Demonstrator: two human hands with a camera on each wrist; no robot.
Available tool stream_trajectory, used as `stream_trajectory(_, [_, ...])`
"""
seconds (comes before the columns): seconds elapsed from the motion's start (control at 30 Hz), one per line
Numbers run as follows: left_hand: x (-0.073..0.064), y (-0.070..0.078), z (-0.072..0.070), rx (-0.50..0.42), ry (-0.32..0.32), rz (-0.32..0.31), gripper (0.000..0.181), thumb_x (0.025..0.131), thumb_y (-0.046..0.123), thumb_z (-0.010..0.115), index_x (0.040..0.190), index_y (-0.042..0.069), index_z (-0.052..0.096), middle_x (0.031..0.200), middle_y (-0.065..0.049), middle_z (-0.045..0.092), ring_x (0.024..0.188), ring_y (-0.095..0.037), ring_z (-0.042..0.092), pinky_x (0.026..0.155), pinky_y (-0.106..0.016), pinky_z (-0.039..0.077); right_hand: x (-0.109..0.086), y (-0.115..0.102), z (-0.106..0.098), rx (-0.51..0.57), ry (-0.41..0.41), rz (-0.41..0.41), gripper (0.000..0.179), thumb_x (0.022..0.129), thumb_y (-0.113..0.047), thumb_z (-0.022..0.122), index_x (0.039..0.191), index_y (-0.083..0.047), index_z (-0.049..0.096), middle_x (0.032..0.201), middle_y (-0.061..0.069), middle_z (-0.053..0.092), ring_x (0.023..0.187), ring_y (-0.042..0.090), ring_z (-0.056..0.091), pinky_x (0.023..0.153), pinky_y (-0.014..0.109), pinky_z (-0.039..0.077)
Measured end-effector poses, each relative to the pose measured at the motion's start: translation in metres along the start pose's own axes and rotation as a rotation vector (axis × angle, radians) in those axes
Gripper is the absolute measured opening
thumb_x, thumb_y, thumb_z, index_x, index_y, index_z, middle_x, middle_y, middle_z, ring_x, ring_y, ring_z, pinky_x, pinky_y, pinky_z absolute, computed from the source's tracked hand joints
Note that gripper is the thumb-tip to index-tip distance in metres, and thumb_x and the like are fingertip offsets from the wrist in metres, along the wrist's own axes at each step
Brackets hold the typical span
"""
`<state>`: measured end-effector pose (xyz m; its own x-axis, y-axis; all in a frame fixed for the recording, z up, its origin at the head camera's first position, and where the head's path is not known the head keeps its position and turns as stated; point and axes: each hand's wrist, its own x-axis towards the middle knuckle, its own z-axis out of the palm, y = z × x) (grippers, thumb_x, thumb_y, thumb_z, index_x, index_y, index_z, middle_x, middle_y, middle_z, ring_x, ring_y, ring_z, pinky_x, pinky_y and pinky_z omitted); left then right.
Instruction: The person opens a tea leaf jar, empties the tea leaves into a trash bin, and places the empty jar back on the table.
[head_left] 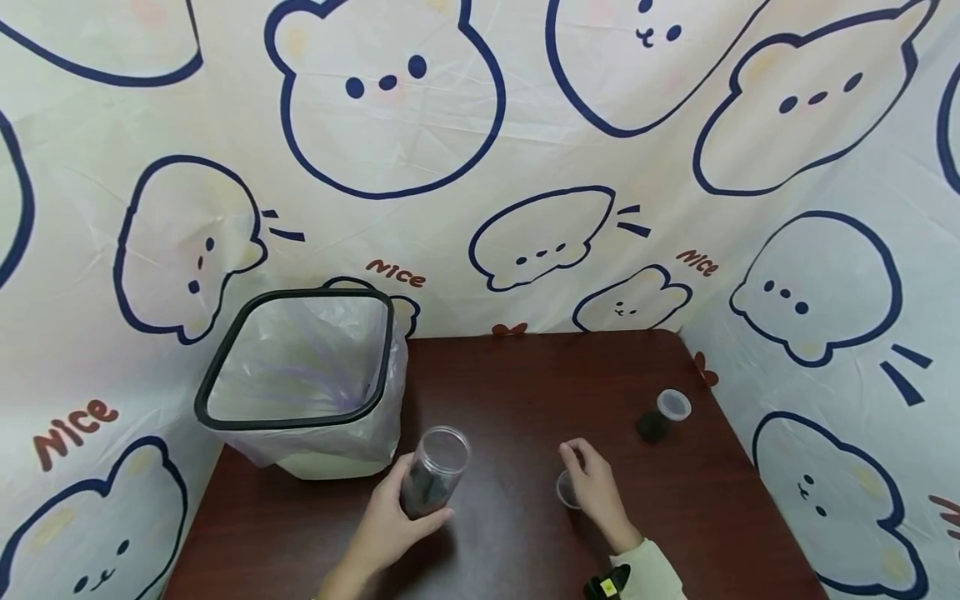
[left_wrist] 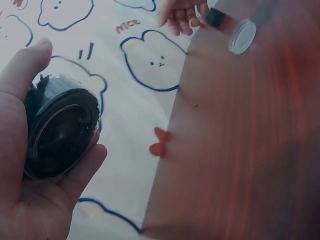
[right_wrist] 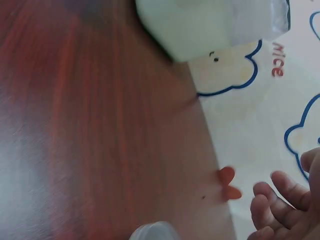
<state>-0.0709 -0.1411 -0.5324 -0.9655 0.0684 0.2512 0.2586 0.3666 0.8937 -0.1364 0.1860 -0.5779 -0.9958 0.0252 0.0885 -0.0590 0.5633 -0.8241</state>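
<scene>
My left hand [head_left: 390, 521] grips a clear cylindrical jar [head_left: 442, 454] with dark stuff in its lower part, thumb on one side and fingers on the other. The jar is tilted above the table, and its dark round base [left_wrist: 62, 135] faces the left wrist camera. My right hand [head_left: 596, 492], with fingers loosely bent and nothing between them, is over a clear round lid [head_left: 564, 492] on the table, partly covering it in the head view. In the right wrist view the fingers [right_wrist: 285, 192] are half curled and hold nothing.
At the back left stands a pale bin [head_left: 330, 467] with a dark rim and a thin plastic liner. A small dark container with a whitish round top [head_left: 673, 405] is near the right edge of the brown table [head_left: 517, 392]. Patterned cloth [head_left: 442, 250] hangs behind and beside the table.
</scene>
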Motion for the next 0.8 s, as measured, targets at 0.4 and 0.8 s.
stream_trajectory(0.4, [-0.001,0.001,-0.042,0.134,0.082,-0.020,0.073,0.069,0.021,0.095,0.132,0.014,0.058,0.113,0.007,0.067,0.099,-0.007,0.061,0.086,-0.030,0.050,0.021,-0.045,-0.003,0.176,-0.132,-0.034,0.031,0.108,-0.027,0.052,0.091,-0.005,0.064,0.080,0.013,0.065,0.066,0.031,0.057,0.059,0.026,0.044])
stream_trajectory(0.8, [-0.007,0.013,-0.081,0.128,0.152,0.017,0.072,0.069,0.006,0.093,0.131,0.009,0.058,0.114,0.001,0.065,0.103,0.001,0.057,0.089,-0.009,0.040,0.042,-0.093,0.006,0.212,-0.238,-0.078,0.030,0.109,-0.027,0.050,0.089,-0.008,0.064,0.077,0.004,0.064,0.068,0.031,0.059,0.062,0.028,0.048])
